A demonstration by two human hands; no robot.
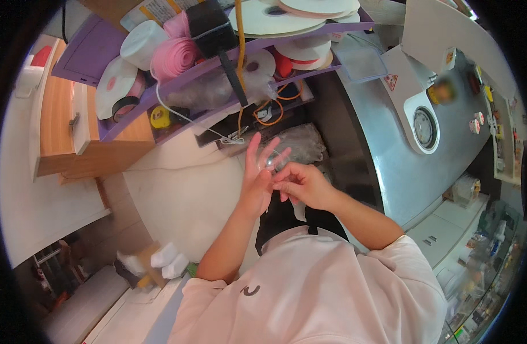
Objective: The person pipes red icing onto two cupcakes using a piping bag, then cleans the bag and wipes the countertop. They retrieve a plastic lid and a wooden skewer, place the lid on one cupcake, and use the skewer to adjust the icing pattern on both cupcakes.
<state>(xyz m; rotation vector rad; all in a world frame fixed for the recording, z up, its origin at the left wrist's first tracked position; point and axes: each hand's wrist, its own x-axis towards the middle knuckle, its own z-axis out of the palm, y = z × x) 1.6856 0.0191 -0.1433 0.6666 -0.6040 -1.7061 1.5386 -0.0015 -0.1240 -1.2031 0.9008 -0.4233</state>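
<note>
Clear film, a thin piece of transparent plastic wrap (273,162), sits between the two hands in front of the person's chest, above a white table (183,195). It looks almost weightless, limp and crinkly, likely to cling to skin and to itself, to slip if pinched loosely and to stretch or tear if pulled hard; a light pinch at a free edge or corner seems the safest place to take it, rather than a grab at the middle. The left hand (257,175) stands upright with its fingers spread wide and straight, palm turned toward the other hand, and the film lies against its fingers near the tips; it is not closed on anything. The right hand (302,184) is curled, its thumb and forefinger brought together in a pinch at the film just beside the left fingers, so the two hands touch or nearly touch there. How much of the film the pinch holds cannot be made out, since the material is see-through. Beyond the hands lies a crumpled clear plastic bag (300,143), and farther off a purple shelf (217,63) carries rolls of pink ribbon (174,57) and white tape reels (275,23). A steel machine (401,149) stands at the right.
</note>
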